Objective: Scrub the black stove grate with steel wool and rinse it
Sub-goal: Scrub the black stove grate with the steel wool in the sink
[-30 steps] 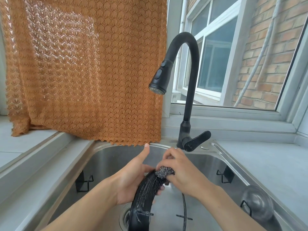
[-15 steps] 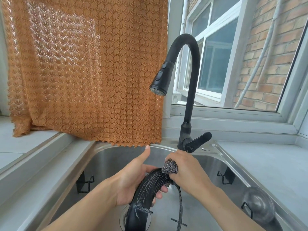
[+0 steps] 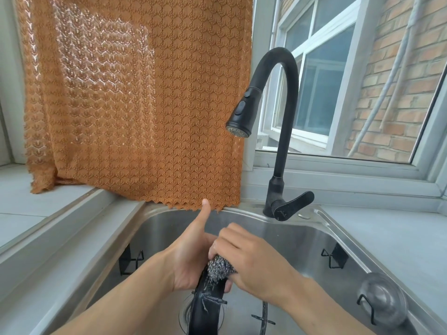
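The black stove grate (image 3: pixel 204 308) stands on edge inside the steel sink (image 3: pixel 297 240), its wet ring running out of the bottom of the view. My left hand (image 3: pixel 191 257) holds the ring from the left, with its thumb pointing straight up. My right hand (image 3: pixel 251 262) grips a wad of silver steel wool (image 3: pixel 220 265) and presses it onto the top of the ring. The grate's upper part is hidden under the two hands.
A black arched faucet (image 3: pixel 281 131) with a side lever (image 3: pixel 294 204) stands behind the sink, no water running. An orange lace curtain (image 3: pixel 135 100) hangs at the left. Black wire hooks (image 3: pixel 335 258) cling to the sink walls. A clear round lid (image 3: pixel 383 298) sits at the right rim.
My right hand has slid the steel wool down along the grate's top, toward me and closer to the left hand. The grate has dropped lower in the view.
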Motion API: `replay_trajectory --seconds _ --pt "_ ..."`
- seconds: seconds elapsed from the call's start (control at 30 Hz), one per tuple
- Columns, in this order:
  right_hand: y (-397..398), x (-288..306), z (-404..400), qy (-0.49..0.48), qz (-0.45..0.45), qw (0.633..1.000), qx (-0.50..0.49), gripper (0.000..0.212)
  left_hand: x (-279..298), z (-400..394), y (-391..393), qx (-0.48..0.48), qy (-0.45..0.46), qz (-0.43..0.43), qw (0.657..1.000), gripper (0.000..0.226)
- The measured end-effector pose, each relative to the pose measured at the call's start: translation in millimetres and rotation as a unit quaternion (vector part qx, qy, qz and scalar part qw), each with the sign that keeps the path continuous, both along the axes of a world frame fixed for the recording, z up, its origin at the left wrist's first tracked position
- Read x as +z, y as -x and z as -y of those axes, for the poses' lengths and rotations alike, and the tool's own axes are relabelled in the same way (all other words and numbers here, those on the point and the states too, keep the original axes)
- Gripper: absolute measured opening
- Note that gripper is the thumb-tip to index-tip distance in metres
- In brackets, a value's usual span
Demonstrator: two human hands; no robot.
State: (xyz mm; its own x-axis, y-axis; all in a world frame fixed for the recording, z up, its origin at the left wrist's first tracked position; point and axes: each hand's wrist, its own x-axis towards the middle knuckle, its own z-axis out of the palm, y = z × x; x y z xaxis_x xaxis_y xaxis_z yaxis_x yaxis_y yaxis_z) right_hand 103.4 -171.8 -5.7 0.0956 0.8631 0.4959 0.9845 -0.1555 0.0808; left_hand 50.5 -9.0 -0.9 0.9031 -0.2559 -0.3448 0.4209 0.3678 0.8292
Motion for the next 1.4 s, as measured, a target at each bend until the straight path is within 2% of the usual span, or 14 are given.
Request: replay_trajectory --seconds 0.07,0.13,0.23,0.37,0.43,0.53,0.57,0.67,0.73,0.83,1.03,1.13,1.23,1.4 --pt "4 1 0 -0.001 0.027 0.999 0.037 0.043 0 -1 0 0.018 -0.049 0.012 0.999 0.104" --pt "11 1 -3 -0.013 0.071 0.995 0.075 0.021 3 -2 1 0.034 -0.076 0.015 0.996 0.099" --pt "19 -1 -12 -0.038 0.127 0.985 0.107 0.038 -1 -6 -1 0.016 -0.087 0.015 0.996 0.103" --pt "26 -4 -19 -0.044 0.156 0.978 0.129 0.027 -11 -14 -9 0.014 -0.082 0.005 0.997 0.125" --pt "26 -3 -18 -0.046 0.152 0.979 0.130 0.028 -9 -12 -7 0.001 -0.081 0.006 0.997 0.122" --pt "21 -1 -12 -0.041 0.111 0.987 0.108 0.020 -5 -9 -5 -0.001 -0.062 0.014 0.998 0.099" --pt "17 0 -8 -0.032 0.088 0.992 0.087 0.017 -5 -9 -5 0.005 -0.069 0.021 0.997 0.097" --pt "0 4 3 -0.023 0.007 1.000 -0.007 0.036 -5 -5 -4 -0.014 -0.035 0.029 0.999 0.119" --pt "-12 4 8 -0.050 -0.053 0.995 -0.069 0.034 -3 -2 -2 -0.030 -0.008 0.023 0.999 0.125" --pt "-25 -1 15 -0.095 -0.136 0.972 -0.169 0.035 -4 -1 -4 -0.049 -0.014 0.022 0.998 0.136" --pt "-33 -5 20 -0.108 -0.217 0.904 -0.352 0.025 1 4 -1 -0.063 -0.034 0.025 0.997 0.128" --pt "-33 -6 19 -0.102 -0.215 0.894 -0.380 0.030 1 6 -2 -0.049 -0.046 0.021 0.998 0.125" --pt "-31 -7 18 -0.088 -0.199 0.902 -0.374 0.034 0 6 -3 -0.036 -0.047 0.012 0.998 0.126" --pt "-22 -7 14 -0.102 -0.194 0.934 -0.281 0.035 0 5 -2 -0.016 -0.045 0.004 0.999 0.128"
